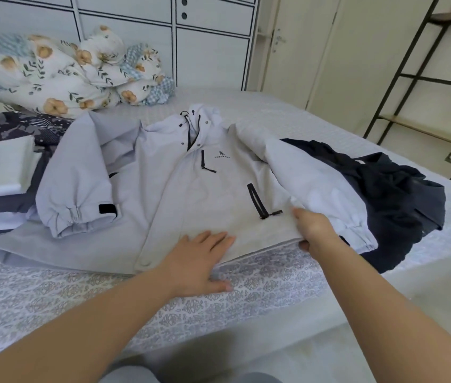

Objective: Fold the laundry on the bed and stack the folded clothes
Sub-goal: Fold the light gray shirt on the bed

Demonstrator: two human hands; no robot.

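While the pale grey hooded jacket (180,189) lies front-up across the bed (53,294), collar away from the person, its long axis runs straight out from them. Left hand (199,261) presses flat on the hem, fingers straight and spread. Right hand (315,230) pinches the hem's right corner, nearest the right sleeve (315,183), which judged next folds leftward across the chest.
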